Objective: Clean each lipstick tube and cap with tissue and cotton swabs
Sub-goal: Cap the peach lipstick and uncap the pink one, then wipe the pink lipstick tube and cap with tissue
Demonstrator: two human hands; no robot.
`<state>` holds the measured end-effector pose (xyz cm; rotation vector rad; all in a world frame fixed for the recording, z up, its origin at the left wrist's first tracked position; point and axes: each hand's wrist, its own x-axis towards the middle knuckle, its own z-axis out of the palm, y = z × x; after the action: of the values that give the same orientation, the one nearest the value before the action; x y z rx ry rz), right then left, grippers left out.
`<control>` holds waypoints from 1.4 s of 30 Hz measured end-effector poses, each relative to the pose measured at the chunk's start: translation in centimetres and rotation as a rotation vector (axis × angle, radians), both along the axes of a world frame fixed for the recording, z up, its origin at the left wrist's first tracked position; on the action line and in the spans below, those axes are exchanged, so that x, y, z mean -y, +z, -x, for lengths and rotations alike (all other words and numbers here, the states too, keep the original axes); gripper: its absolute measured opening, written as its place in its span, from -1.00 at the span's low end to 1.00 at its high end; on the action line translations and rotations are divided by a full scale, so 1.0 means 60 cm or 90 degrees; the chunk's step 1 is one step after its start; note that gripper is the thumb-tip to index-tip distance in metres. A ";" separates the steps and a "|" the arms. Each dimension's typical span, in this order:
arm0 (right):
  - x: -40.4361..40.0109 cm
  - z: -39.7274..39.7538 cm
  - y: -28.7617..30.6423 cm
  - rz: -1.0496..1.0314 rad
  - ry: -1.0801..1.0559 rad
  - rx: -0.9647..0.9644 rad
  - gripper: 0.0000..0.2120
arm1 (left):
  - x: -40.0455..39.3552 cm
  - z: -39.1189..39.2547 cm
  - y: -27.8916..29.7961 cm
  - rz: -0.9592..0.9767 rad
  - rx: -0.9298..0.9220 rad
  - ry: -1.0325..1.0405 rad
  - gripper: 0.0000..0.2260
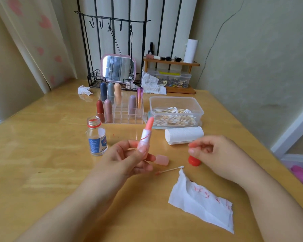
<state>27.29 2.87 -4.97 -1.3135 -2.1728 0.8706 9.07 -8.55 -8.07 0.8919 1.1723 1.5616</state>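
My left hand (128,158) grips an uncapped lipstick tube (144,137) upright above the table; its coral bullet is extended and red smears streak the pale casing. Its pink cap (162,159) lies on the table just right of that hand. My right hand (212,154) hovers to the right with loosely curled fingers, holding nothing; its fingertips look stained red. A used cotton swab (170,170) with a reddened end lies between the hands. A white tissue (199,203) with red marks lies flat at the front right.
An open glass bottle (96,137) stands left of my left hand, its red cap (193,160) under my right hand. Behind are a clear organizer (121,117) with several capped lipsticks, a box of cotton swabs (175,103), a tissue roll (184,135) and a mirror (118,68).
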 end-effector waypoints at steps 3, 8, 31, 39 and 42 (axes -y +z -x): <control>-0.004 -0.016 0.004 0.005 0.073 0.188 -0.90 | -0.005 0.003 -0.007 0.032 -0.029 0.036 -0.66; 0.014 -0.009 -0.002 0.083 0.174 0.374 -0.73 | -0.006 0.001 -0.009 0.046 -0.069 0.043 -0.70; 0.043 0.058 -0.028 -0.170 0.323 -0.332 -0.82 | -0.002 0.005 0.006 0.023 0.131 -0.064 -0.57; 0.046 0.057 -0.038 -0.100 0.374 -0.360 -0.57 | -0.002 0.008 0.016 -0.091 0.236 0.024 -0.58; 0.049 0.054 -0.024 0.030 0.293 -0.453 -0.72 | 0.001 0.010 0.017 -0.116 0.168 0.030 -0.67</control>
<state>24.03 -0.09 -6.44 -0.3918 -1.8721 1.3197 8.47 -8.62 -7.03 0.7509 0.8800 1.7853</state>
